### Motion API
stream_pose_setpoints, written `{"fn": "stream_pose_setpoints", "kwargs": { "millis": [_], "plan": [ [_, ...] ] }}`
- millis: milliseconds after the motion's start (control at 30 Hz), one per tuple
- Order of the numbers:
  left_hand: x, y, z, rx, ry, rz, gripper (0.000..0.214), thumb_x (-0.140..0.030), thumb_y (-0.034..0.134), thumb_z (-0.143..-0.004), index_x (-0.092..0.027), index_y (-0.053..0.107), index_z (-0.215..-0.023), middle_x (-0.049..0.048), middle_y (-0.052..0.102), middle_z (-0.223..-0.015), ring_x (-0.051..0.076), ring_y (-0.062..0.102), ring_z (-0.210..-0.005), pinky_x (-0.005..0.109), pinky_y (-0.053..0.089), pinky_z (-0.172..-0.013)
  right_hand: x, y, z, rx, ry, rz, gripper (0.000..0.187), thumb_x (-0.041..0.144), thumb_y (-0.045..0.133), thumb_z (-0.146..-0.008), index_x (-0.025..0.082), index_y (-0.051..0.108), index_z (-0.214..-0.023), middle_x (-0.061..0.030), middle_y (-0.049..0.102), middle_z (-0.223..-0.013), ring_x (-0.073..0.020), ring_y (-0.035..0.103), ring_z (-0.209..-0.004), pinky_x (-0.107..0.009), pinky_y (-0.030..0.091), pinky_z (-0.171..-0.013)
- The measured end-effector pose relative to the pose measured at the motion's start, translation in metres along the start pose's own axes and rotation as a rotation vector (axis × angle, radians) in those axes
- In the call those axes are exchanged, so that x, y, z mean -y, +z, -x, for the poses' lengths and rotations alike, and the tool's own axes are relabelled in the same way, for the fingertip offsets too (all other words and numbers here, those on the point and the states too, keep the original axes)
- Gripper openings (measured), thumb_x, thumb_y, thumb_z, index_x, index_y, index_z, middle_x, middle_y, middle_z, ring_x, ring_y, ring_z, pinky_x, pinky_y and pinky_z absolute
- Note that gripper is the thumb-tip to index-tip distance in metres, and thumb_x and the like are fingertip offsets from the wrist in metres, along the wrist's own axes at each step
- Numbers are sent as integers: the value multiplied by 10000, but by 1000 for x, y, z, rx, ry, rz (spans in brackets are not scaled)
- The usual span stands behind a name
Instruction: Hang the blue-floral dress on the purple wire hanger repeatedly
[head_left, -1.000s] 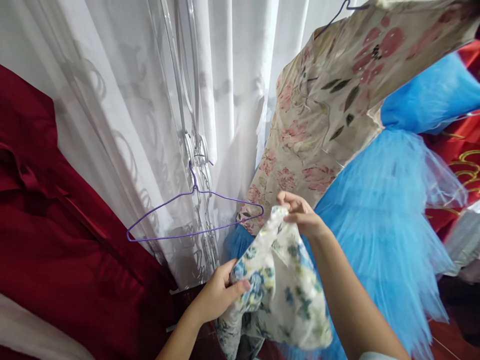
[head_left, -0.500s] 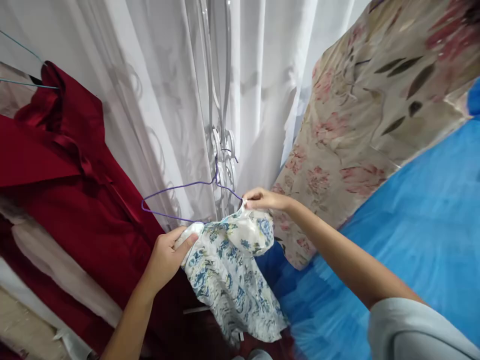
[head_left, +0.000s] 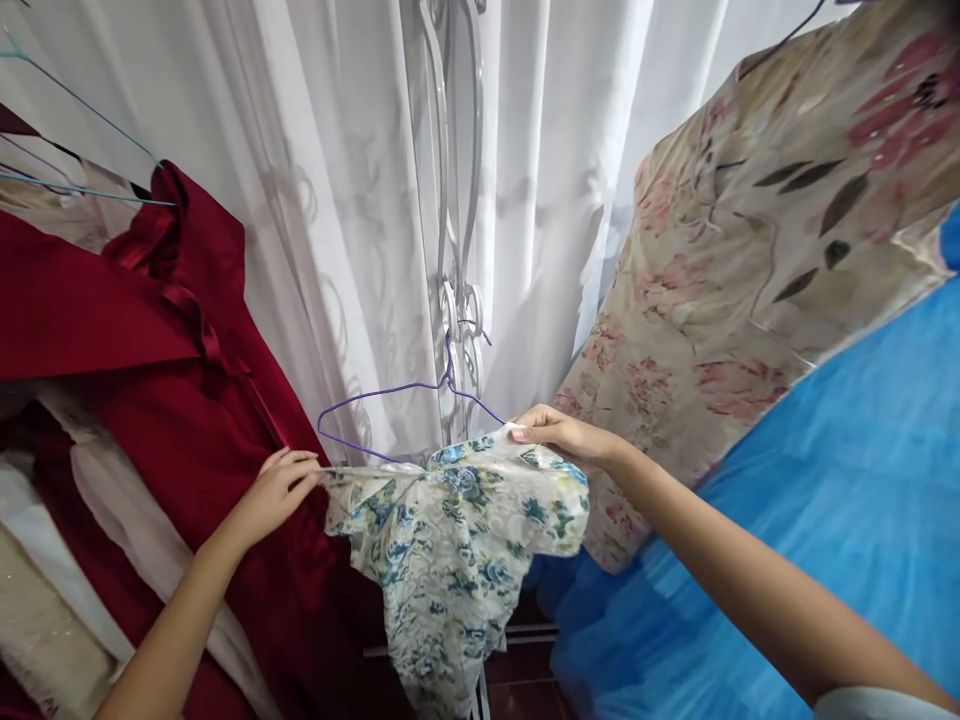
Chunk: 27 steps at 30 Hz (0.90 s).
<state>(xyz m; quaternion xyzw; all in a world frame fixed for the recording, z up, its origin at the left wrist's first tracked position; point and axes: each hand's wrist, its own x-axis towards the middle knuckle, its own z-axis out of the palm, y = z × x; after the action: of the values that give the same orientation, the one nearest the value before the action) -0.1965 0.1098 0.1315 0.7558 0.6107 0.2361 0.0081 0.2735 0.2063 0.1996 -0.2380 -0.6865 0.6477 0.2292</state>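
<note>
A small white garment with blue flowers [head_left: 450, 540] hangs spread between my two hands. My left hand [head_left: 274, 490] pinches its left corner, close to the left end of a purple wire hanger [head_left: 390, 392]. My right hand [head_left: 559, 435] pinches the garment's right corner at the hanger's right end. The hanger hangs by its hook from a white metal scroll grille [head_left: 457, 300] behind the sheer curtain, and the garment's top edge lies along the hanger's lower wire.
A dark red garment [head_left: 150, 360] hangs on a wire hanger at the left. A beige dress with pink flowers [head_left: 750, 270] and a blue tulle skirt [head_left: 825, 480] hang at the right. White curtains [head_left: 337, 180] fill the back.
My hands have moved apart and up to the purple hanger, stretching the bunched floral garment out flat along it. The view has shifted left, showing more of the red garment.
</note>
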Motion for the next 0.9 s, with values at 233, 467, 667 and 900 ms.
{"fn": "stream_pose_setpoints", "kwargs": {
  "millis": [233, 467, 667, 900],
  "plan": [
    [-35, -61, -41, -313, 24, 138, 364, -397, 387, -957, -237, 644, -1160, 75, 568, -1412, 259, 510, -1314, 375, 349, -1116, -7, 8, -4, -32, 56, -90, 333, 399, 761, -787, 96, 709, -659, -5, 609, -530, -89, 466, -431, -213, 326, -415],
    [-89, -58, -96, -346, 19, 275, 297, -361, 406, -939, -187, 637, -1005, 63, 714, -1065, 190, 637, -878, 237, 458, -762, -37, 23, -20, -121, 69, -322, 404, 519, 798, -687, 137, 677, -631, -6, 631, -512, -137, 560, -451, -263, 470, -500],
    [-118, -64, -111, -65, 183, 299, 320, -356, 398, -941, -159, 648, -907, 32, 684, -890, 167, 586, -823, 238, 422, -769, -41, 23, -18, -222, 62, -383, 398, 493, 827, -670, 142, 642, -633, 19, 585, -488, -122, 533, -441, -246, 432, -483],
    [-165, -37, -142, 67, 194, 470, 296, -368, 465, -930, -161, 608, -1085, 69, 679, -1065, 183, 613, -960, 268, 436, -867, -26, 19, 11, -289, 20, -317, 379, 531, 731, -775, 161, 654, -757, -15, 645, -642, -170, 595, -580, -299, 485, -626]
  ]
}}
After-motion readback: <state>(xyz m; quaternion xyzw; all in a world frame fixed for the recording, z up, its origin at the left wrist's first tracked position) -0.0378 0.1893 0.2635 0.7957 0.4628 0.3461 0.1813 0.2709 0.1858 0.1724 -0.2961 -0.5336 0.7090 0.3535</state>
